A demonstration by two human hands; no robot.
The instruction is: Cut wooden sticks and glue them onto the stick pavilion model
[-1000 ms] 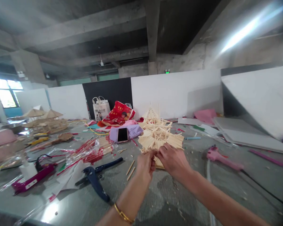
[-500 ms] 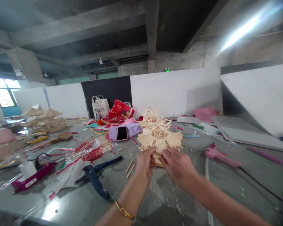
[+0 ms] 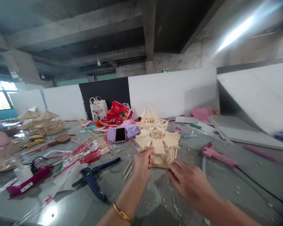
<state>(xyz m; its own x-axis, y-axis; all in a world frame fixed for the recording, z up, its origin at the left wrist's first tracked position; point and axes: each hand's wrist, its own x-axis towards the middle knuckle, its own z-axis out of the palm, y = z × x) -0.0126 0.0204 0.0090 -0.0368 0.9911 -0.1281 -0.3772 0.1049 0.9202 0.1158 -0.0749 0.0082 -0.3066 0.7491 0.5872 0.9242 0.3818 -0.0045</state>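
A model building of pale wooden sticks [image 3: 158,147] stands in front of me, with a pointed tower, slatted roof panels and a flat base. My left hand [image 3: 143,160], a gold bangle on its wrist, is closed at the model's front left, fingertips against the edge below the front roof panel. At the base's front right corner is my right hand [image 3: 187,176], its fingers curled together; whatever lies between them is hidden. Two loose wooden sticks [image 3: 128,169] lie left of my left hand. Farther left rests a dark blue hand cutter [image 3: 93,182].
A pink glue gun [image 3: 218,156] with a black cord lies to the right. On the left are a magenta tool [image 3: 29,182], red sticks in clear wrap [image 3: 94,150] and a phone [image 3: 120,135] on purple cloth. White boards [image 3: 242,131] lie at the back right.
My right hand has moved down and right, away from the front roof panel to the base corner, uncovering the model's front. My left hand stays at the front left. The view has shifted slightly.
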